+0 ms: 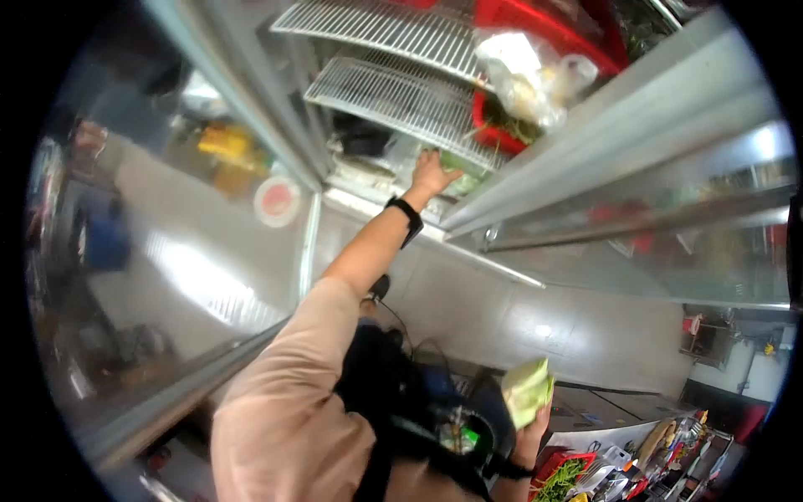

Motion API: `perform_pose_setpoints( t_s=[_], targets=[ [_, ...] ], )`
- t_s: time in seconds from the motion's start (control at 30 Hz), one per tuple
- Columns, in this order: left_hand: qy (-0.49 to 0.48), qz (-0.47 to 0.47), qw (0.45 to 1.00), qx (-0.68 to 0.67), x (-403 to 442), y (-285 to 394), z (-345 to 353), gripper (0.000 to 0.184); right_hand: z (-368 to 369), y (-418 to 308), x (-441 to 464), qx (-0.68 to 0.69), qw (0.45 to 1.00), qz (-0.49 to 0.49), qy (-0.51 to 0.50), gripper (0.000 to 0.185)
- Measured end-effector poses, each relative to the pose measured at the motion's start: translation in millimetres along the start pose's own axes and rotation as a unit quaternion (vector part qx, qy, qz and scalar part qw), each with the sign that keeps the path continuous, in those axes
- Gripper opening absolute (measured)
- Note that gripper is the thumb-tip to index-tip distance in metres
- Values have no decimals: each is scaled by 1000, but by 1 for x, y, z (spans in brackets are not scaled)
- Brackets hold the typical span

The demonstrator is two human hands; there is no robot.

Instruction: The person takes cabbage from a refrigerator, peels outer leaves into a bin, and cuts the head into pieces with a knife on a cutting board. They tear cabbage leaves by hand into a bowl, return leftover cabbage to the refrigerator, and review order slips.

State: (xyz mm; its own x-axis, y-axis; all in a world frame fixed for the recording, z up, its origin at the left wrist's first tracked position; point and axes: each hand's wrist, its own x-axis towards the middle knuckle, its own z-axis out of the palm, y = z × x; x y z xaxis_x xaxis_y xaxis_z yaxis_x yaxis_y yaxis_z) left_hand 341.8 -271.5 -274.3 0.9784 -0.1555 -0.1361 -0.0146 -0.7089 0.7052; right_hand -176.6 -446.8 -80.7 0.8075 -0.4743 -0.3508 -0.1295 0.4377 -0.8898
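Observation:
My left hand (432, 176), at the end of an outstretched arm with a black wristband (407, 221), reaches into the bottom of a glass-door refrigerator. Its fingers are spread over pale green and clear plastic-looking contents (470, 174); whether they touch these I cannot tell. Down at the lower right, my right hand (534, 433) is closed around a light green, flat-sided packet (527, 393) held near my body. What the packet contains cannot be made out.
Wire shelves (393, 92) cross the refrigerator above my left hand. A clear plastic bag (531, 79) hangs over red baskets (502, 125). Glass doors stand open at left (192, 251) and right (652, 243). A red basket of green vegetables (562, 478) sits among utensils at the lower right.

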Motion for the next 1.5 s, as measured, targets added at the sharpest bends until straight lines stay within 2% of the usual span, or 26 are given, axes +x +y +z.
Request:
perform_pose_setpoints(
  t_s=[0.03,0.07,0.1,0.17,0.27,0.47,0.5,0.57,0.6,0.67,0.8,0.9,0.97,1.0,1.03,1.07,1.1,1.13,1.17,1.2,1.3,1.33,1.37,1.4,1.43,1.5],
  targets=[
    [11,-2,999,50,31,7,15,96,3,0,-8,0,1000,-2,27,97],
    [-12,18,997,79,50,19,15,78,-8,11,-13,5,999,-14,43,96],
    [-17,19,999,44,89,7,44,53,-22,20,-20,7,998,-23,59,94],
    [-36,21,998,56,126,-10,79,50,-30,33,-30,-9,999,-31,32,85],
    [-45,34,994,89,139,-25,107,45,-15,46,-36,-6,996,-9,86,83],
    [-24,76,993,83,125,-45,102,37,3,47,-8,34,997,42,61,80],
    [-10,85,995,57,118,-46,98,35,8,44,-1,33,997,41,61,80],
    [34,105,990,-88,93,-41,77,32,18,38,11,41,997,41,57,81],
    [54,126,963,-233,72,-34,59,29,25,34,16,54,996,41,55,82],
    [-82,28,961,-262,22,-23,17,33,28,29,17,53,996,41,62,83],
    [-170,25,913,-369,-38,-44,13,37,36,25,23,35,997,40,50,84],
    [-96,43,874,-475,-61,-57,13,38,29,31,20,39,997,44,49,85],
    [-17,20,740,-673,-54,-64,-6,41,27,35,20,45,996,49,52,85],
    [17,-44,739,-672,-45,-78,4,33,27,37,19,53,996,57,54,86],
    [16,-46,741,-670,-30,-95,23,33,27,39,17,61,994,64,57,86],
    [11,-4,846,-533,-12,-113,45,29,26,41,17,62,994,65,59,86],
    [5,40,924,-380,3,-122,57,26,24,42,16,57,994,70,54,86],
    [-43,12,946,-320,14,-110,44,22,22,43,15,51,995,75,49,86],
    [-91,-14,962,-258,26,-95,30,23,19,44,15,52,994,75,51,86],
    [-93,-14,962,-257,38,-91,33,23,17,45,13,53,995,72,53,86],
    [-37,36,992,-113,81,-89,46,27,15,47,8,51,995,72,54,88],
    [-32,112,991,70,97,-101,70,29,15,46,6,45,995,74,52,89],
    [-24,185,950,250,121,-119,107,31,18,45,5,45,995,70,56,89],
    [-39,199,944,262,184,-178,213,33,22,45,5,44,996,65,53,91],
    [-65,177,958,217,198,-189,239,39,25,46,5,42,996,59,48,92],
    [-82,26,995,51,150,-124,156,40,26,47,6,37,998,49,31,93]
  ],
)
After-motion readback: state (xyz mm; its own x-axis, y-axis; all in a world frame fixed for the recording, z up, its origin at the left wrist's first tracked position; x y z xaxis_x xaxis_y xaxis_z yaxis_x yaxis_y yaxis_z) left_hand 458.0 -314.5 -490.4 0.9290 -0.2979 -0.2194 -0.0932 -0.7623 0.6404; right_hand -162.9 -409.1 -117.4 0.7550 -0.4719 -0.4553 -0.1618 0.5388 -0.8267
